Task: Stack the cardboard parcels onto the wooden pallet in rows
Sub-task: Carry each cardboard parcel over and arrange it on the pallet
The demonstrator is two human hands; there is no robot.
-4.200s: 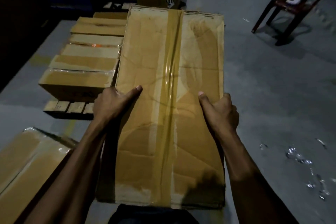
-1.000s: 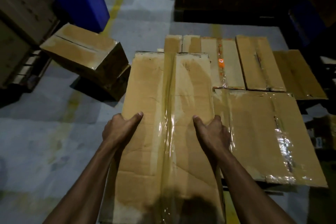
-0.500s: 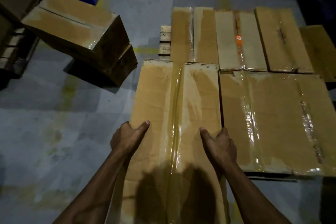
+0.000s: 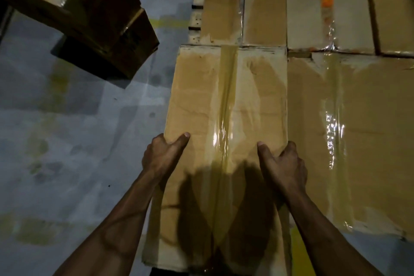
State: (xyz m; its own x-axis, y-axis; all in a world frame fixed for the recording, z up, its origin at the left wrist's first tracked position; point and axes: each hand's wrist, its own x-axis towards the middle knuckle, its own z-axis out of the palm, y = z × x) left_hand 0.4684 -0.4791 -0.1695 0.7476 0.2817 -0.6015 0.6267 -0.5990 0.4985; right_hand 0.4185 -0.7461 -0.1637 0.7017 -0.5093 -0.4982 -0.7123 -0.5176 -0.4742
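- The step in hand is judged to be the setting-down of one long taped parcel (image 4: 226,105) into the near row of the wooden pallet (image 4: 197,2); the parcel is held flat, its taped seam running away from the person.
- The parcel is gripped at its two long edges; the left hand (image 4: 161,159) is curled round the left edge with the thumb laid on the top face; the right hand (image 4: 284,168) is curled round the right edge, thumb likewise on top; the remaining fingers of both hands are hidden below the edges, so their reach under the parcel cannot be told.
- The parcel's far end is seen just beside the narrow parcels of the far row (image 4: 264,6); its right edge lies close along the wide plastic-wrapped parcel (image 4: 358,136); whether it already rests on the pallet or is borne above it cannot be told.
- Only the pallet's left slat ends are shown, beyond the parcel's far left corner.
- The next move is judged to call for the parcel to be lowered and squared against both neighbours; the right fingers would need to be slid clear of the narrow gap first, lest they be pinched.
- Loose tilted boxes (image 4: 85,11) lie on the grey floor (image 4: 67,163) to the left, well apart.
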